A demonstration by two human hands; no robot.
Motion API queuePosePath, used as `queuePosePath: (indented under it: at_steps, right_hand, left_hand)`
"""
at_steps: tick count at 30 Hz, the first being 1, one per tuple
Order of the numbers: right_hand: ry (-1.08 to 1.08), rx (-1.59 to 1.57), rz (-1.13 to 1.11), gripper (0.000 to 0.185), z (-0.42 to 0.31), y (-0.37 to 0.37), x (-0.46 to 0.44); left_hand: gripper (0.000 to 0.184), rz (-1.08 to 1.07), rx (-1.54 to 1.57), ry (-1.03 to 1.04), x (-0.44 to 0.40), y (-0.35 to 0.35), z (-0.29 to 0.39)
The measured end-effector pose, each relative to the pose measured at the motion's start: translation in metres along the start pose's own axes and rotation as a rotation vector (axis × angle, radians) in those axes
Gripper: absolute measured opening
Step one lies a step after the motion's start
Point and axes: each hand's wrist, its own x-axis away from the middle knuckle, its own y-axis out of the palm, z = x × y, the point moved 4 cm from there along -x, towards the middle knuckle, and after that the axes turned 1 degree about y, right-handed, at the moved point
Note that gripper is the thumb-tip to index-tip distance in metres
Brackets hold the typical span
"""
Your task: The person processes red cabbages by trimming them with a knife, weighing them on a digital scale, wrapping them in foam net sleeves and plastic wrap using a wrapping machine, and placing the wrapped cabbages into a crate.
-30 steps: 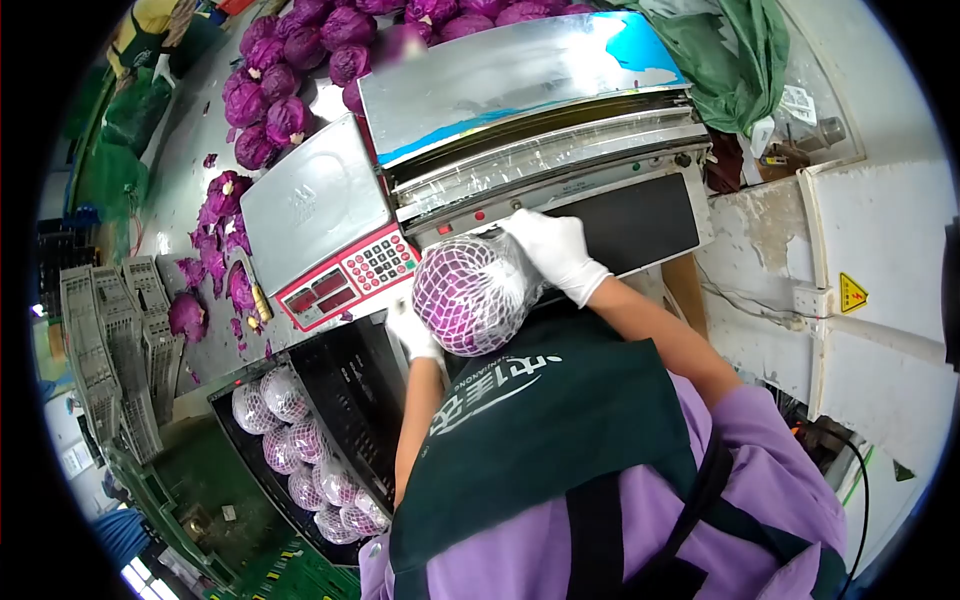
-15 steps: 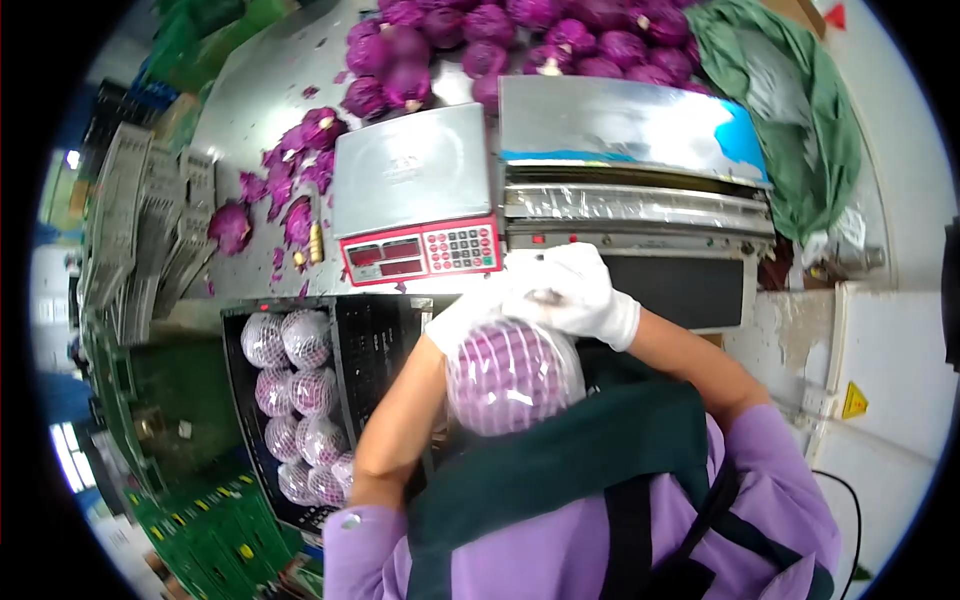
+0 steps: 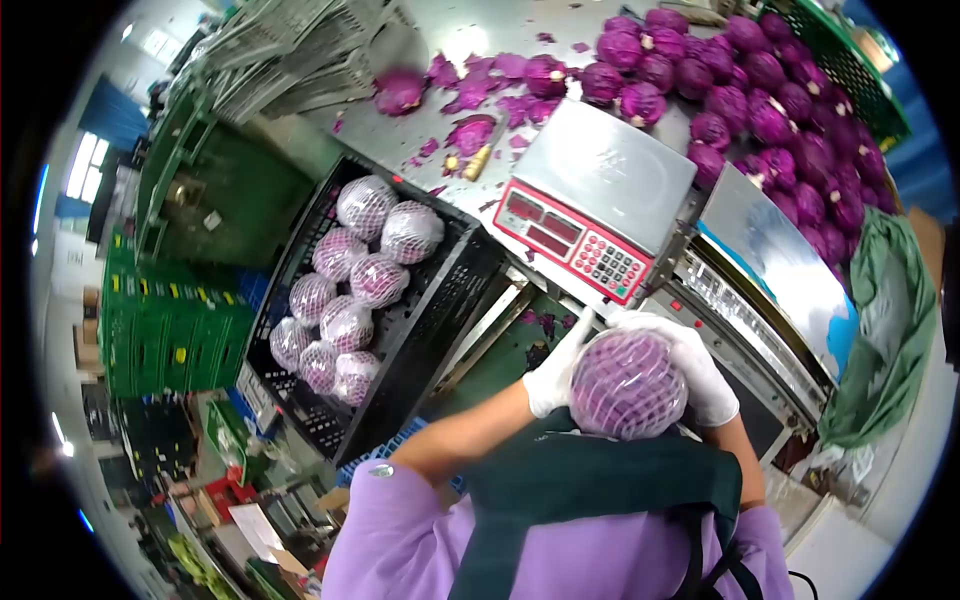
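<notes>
A purple cabbage in clear film and white netting [image 3: 628,384] is held before my apron, between both white-gloved hands. My left hand [image 3: 558,370] presses its left side, the thumb pointing up. Around its top and right side curve the fingers of my right hand [image 3: 690,365]. Just beyond the cabbage is the red-and-silver weighing scale [image 3: 605,175], its platform bare. The wrapping machine [image 3: 745,290] stands to the right of the scale. A black crate [image 3: 425,330] on the left holds several netted cabbages [image 3: 378,280].
Many unwrapped purple cabbages [image 3: 770,120] are heaped at the back right. Loose leaves [image 3: 480,85] and a yellow-handled knife [image 3: 478,163] lie on the metal table [image 3: 375,135]. Grey crates [image 3: 300,60] stand back left, green crates [image 3: 170,320] further left. Green cloth [image 3: 885,320] hangs at right.
The view has swung left, bringing the whole black crate into sight. My hands, earlier bunched together above the netted cabbage, are now spread around its two sides.
</notes>
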Motion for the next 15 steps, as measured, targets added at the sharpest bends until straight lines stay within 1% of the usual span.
queuePosePath:
  at_steps: [1,2,3,4,5,6,7,8,9,10,11,12,14,15]
  right_hand:
    - [0.010,-0.058,0.136,0.058,0.010,0.000,-0.002]
    - [0.037,-0.184,0.183,0.057,0.031,0.003,-0.006]
    - [0.067,-0.311,0.233,0.056,0.049,0.006,-0.013]
    - [0.172,-0.461,0.213,0.062,0.061,0.014,-0.021]
    - [0.210,-0.466,0.224,0.055,0.063,0.021,-0.034]
    - [0.130,-0.354,0.174,0.054,0.056,0.032,-0.048]
    - [0.048,-0.244,0.125,0.055,0.049,0.047,-0.060]
    - [-0.061,-0.411,0.059,0.055,0.047,0.064,-0.072]
    - [-0.105,-0.336,0.001,0.055,0.045,0.068,-0.077]
    - [-0.082,-0.282,-0.002,0.054,0.047,0.068,-0.079]
    - [-0.060,-0.226,-0.004,0.054,0.049,0.068,-0.081]
    - [-0.054,-0.224,-0.014,0.054,0.053,0.067,-0.081]
    - [0.081,-0.146,0.028,0.052,0.065,0.067,-0.080]
    - [0.085,-0.145,0.022,0.052,0.067,0.071,-0.080]
  left_hand:
    - [0.075,-0.101,0.288,-0.027,0.012,-0.016,-0.006]
    - [0.082,-0.013,0.231,0.057,0.023,-0.029,-0.009]
    - [0.080,0.045,0.088,0.164,0.038,-0.023,-0.005]
    - [0.079,0.118,0.090,0.187,0.052,-0.023,0.001]
    - [0.079,0.189,0.090,0.210,0.066,-0.026,0.012]
    - [0.077,0.152,0.091,0.298,0.081,-0.035,0.025]
    - [0.077,0.142,-0.032,0.415,0.105,-0.025,0.048]
    - [0.080,0.336,-0.215,0.516,0.139,-0.016,0.074]
    - [0.082,0.312,-0.216,0.587,0.168,-0.051,0.095]
    - [0.080,0.296,-0.271,0.735,0.193,-0.040,0.122]
    - [0.076,0.420,-0.327,0.853,0.226,-0.052,0.142]
    - [0.082,0.592,-0.316,0.926,0.250,-0.067,0.160]
    - [0.073,0.682,-0.283,0.928,0.292,-0.101,0.186]
    - [0.068,0.726,-0.243,0.921,0.303,-0.112,0.192]
